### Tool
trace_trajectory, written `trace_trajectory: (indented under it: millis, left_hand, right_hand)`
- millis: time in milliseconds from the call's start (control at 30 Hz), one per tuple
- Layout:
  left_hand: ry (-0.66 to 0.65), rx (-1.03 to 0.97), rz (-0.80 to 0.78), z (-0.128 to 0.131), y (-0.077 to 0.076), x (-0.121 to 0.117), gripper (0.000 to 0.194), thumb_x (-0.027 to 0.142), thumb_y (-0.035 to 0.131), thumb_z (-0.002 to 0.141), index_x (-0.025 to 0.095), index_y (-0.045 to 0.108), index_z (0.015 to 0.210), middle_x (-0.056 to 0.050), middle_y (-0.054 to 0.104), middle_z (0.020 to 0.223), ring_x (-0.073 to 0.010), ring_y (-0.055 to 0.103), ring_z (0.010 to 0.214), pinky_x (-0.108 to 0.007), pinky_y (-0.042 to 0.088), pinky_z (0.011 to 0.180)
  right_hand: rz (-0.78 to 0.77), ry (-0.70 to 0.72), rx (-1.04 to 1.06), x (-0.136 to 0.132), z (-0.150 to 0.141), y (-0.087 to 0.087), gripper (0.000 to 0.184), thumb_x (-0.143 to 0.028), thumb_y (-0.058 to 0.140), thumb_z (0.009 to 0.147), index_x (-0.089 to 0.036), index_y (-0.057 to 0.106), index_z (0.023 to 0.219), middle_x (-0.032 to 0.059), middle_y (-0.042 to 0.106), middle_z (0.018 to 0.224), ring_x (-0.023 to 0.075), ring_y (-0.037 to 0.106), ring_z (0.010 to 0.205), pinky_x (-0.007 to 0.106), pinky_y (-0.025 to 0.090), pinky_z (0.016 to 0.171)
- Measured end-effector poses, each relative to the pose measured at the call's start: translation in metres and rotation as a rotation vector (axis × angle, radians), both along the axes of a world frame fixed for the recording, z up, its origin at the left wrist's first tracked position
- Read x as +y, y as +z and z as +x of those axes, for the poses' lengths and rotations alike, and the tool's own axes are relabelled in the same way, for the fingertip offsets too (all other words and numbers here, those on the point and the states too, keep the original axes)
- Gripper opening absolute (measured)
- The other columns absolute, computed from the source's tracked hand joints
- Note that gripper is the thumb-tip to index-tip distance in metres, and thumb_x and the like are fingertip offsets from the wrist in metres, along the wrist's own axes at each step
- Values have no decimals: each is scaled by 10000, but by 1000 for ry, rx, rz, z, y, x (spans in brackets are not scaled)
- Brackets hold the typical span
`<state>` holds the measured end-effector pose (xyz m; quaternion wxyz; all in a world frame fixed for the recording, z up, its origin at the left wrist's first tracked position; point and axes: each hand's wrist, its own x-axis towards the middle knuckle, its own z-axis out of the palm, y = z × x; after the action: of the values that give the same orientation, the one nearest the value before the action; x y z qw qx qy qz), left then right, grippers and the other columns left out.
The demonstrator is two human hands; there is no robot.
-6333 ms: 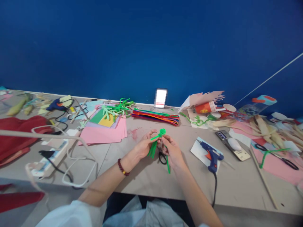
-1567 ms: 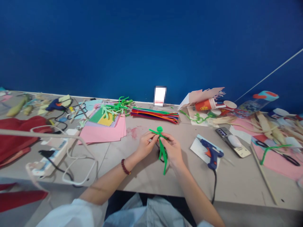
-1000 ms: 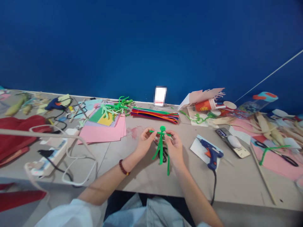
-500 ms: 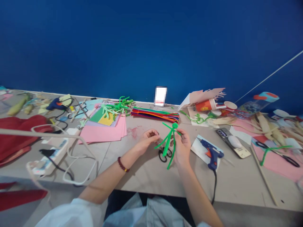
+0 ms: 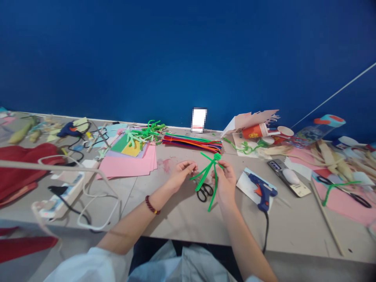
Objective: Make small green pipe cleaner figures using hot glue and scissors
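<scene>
Over the middle of the bench [image 5: 188,223], a green pipe-cleaner figure [image 5: 206,174] is hanging in the right hand [image 5: 226,179], with the black-handled scissors [image 5: 206,192] lying beneath its trailing strips. Change noted: a second ago both hands were holding the figure; now the right hand alone is carrying it and the figure is sitting further to the right. Reading of this: the two-handed shaping is probably pausing, perhaps for a look at the form. Right grip: thumb and fingers are pinching the figure just below its coiled head, on the right side. Left grip: the left hand [image 5: 179,175] is hovering near one strip end, its fingers curling toward the thumb; cannot tell whether the tips are pressing together or touching that strip. Orientation: the head is pointing toward the wall and slightly right; the long axis is running from there down and left, toward the wearer. One short arm is sticking out to the upper left, while the lower strips are fanning apart, the rightmost dropping nearly straight toward the near edge. Beyond the figure, a bundle of coloured pipe cleaners [image 5: 192,143] is lying crosswise.
</scene>
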<state>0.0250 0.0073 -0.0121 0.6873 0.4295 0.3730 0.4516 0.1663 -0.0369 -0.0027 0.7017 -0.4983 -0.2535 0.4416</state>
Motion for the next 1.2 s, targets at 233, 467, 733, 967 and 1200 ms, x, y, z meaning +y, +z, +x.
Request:
trace_trajectory:
  millis: [233, 467, 733, 967, 1200]
  left_hand:
    - [89, 164, 236, -4, 7, 1, 323, 228, 684, 671, 194, 668, 992, -77, 638, 1139, -199, 536, 1095, -290, 410, 890]
    - [32, -4, -52, 4, 3, -6, 285, 334, 764, 589, 132, 679, 772, -44, 696, 746, -145, 613, 673, -258, 463, 648]
    - [102, 0, -148, 4, 8, -8, 230, 310, 779, 558, 140, 642, 629, 21, 608, 567, -73, 510, 496, -208, 384, 495]
    - [39, -130, -282, 1, 3, -2, 155, 255, 720, 600, 143, 674, 695, -23, 654, 657, -105, 560, 580, -222, 416, 561]
    - [-274, -124, -291, -22, 16, 13, 368, 425, 540, 706, 105, 707, 778, -124, 691, 750, -179, 612, 596, -271, 441, 505]
  right_hand:
    - [29, 97, -49, -1, -5, 0, 293, -339, 694, 687, -217, 529, 896, -66, 501, 635, 49, 444, 457, 136, 294, 337]
    - [8, 293, -11, 0, -13, -6, 313, -291, 706, 663, -219, 539, 918, -42, 561, 699, 54, 441, 453, 155, 323, 337]
    - [28, 272, -73, 0, -16, -11, 301, -277, 713, 654, -226, 558, 907, -22, 597, 780, 87, 507, 552, 185, 393, 420]
    - [46, 172, -158, 0, -13, -10, 263, -269, 701, 669, -205, 569, 888, -8, 589, 794, 114, 553, 682, 217, 444, 552]
    - [25, 236, -172, 3, -1, -3, 304, -299, 727, 633, -201, 582, 882, -7, 607, 778, 112, 544, 636, 234, 441, 552]
